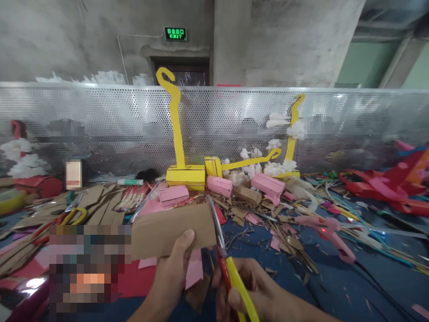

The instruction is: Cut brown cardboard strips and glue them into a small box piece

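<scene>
My left hand [177, 259] grips a flat brown cardboard piece [161, 230], thumb on its face and the fingers hidden behind it. In my right hand [244, 286] is a pair of scissors [219, 230] with red and yellow handles. Its blades point up and away, along the right edge of the cardboard; whether they touch it I cannot tell. Just beyond stand yellow box shapes [186, 175] with a tall hooked strip [176, 120]. Several pink paper-covered blocks [173, 194] lie in front of them.
A pink glue gun [335, 232] with a black cord lies at right. Cardboard scraps and cuttings [239, 214] cover the middle of the blue table [248, 243]. Other yellow-handled scissors [75, 215] rest at left among cardboard strips. A perforated metal screen [208, 116] runs along the back.
</scene>
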Action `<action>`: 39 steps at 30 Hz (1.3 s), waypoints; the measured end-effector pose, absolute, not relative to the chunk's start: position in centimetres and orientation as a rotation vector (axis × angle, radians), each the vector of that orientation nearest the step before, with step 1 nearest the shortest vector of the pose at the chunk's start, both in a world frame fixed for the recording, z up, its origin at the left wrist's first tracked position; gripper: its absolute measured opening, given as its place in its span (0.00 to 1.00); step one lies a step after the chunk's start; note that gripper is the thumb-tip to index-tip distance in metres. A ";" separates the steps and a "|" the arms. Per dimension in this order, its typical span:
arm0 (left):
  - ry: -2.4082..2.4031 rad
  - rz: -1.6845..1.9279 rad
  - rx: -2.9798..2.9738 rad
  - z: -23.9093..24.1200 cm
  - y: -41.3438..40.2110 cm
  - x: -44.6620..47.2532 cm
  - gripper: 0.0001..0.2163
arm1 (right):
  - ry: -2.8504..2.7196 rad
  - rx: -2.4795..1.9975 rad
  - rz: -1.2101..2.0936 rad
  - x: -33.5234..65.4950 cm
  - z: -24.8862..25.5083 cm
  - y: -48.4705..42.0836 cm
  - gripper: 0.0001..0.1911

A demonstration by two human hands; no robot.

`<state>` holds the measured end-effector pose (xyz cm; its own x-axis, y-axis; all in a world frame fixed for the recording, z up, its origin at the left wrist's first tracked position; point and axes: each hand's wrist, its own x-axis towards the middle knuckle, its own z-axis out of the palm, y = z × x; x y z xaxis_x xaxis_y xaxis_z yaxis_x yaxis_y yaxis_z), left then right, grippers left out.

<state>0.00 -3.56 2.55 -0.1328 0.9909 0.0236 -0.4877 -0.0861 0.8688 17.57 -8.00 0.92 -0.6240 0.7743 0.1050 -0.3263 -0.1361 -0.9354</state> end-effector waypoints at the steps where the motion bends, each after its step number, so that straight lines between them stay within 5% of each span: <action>1: 0.880 1.592 0.743 2.9 -3.5 0.1 0.26 | -1.370 -0.541 1.854 17.6 0.8 -7.9 0.24; 7: 0.754 1.763 0.570 4.6 -3.2 0.5 0.31 | -1.324 -0.588 1.802 17.8 0.3 -7.0 0.23; 15: 0.817 1.608 0.605 4.7 -2.8 0.2 0.23 | -1.437 -0.871 1.217 20.1 1.9 -4.3 0.18; 21: 0.873 1.604 0.764 4.6 -2.4 -0.3 0.28 | -1.497 -1.022 1.079 22.0 1.7 -2.8 0.15; 28: 0.934 1.553 0.915 3.3 -1.9 -0.4 0.30 | -1.262 -0.807 1.326 21.6 0.7 -2.9 0.25; 39: 0.832 1.103 0.914 3.5 -3.6 0.0 0.32 | -0.987 -0.636 1.559 21.5 3.4 -3.7 0.14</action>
